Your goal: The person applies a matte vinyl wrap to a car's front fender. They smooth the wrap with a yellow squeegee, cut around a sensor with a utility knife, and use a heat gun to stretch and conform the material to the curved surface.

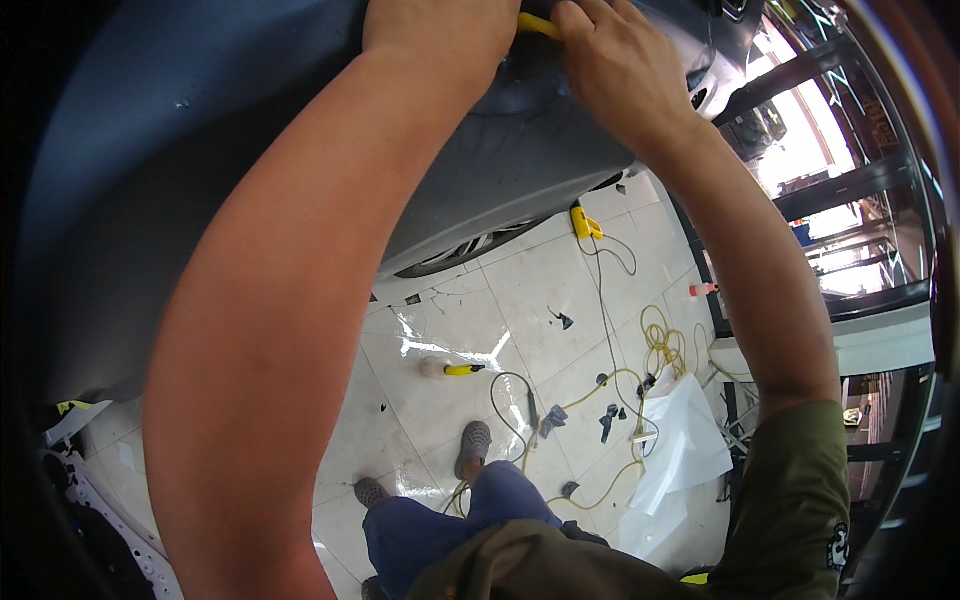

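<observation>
Both my arms reach up to a dark blue-grey car body (430,185) that fills the top of the view. My right hand (630,75) is closed, its curled fingers on the end of a yellow strip-like tool (538,24); its exact kind does not show. Just left of the tool is my left hand (445,30), pressed close to the panel. The upper edge cuts off its fingers, so I cannot tell whether it also grips the tool. A rounded dark patch of the panel shows between the two wrists.
Below the car, a wheel (480,245) shows above the tiled floor (440,310). On the floor lie a yellow corded tool (585,224), a spray bottle (440,368), a coiled yellow hose (665,340), dark scraps (552,420) and a white sheet (682,440). Windows (830,140) stand at right.
</observation>
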A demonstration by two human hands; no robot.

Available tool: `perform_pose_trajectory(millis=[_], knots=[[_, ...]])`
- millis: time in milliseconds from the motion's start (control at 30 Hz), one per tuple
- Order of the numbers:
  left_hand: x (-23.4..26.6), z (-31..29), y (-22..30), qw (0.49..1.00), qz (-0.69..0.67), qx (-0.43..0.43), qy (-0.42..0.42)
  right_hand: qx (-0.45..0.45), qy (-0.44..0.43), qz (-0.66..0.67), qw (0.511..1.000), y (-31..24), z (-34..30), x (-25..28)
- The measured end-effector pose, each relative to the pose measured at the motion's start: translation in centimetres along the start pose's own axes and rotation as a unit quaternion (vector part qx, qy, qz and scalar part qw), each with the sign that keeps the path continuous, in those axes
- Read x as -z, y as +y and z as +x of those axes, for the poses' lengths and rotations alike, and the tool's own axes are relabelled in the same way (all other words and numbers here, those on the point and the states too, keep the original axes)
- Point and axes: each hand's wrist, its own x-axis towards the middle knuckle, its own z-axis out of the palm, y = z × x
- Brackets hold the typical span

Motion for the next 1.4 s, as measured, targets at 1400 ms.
perform_pose_trajectory(millis=[1400], knots=[[2.6, 3.3, -0.1, 0.979, -0.022, -0.077, -0.185, -0.101, 0.146, 0.210, 0.961, 1.7, -7.7, -1.8]])
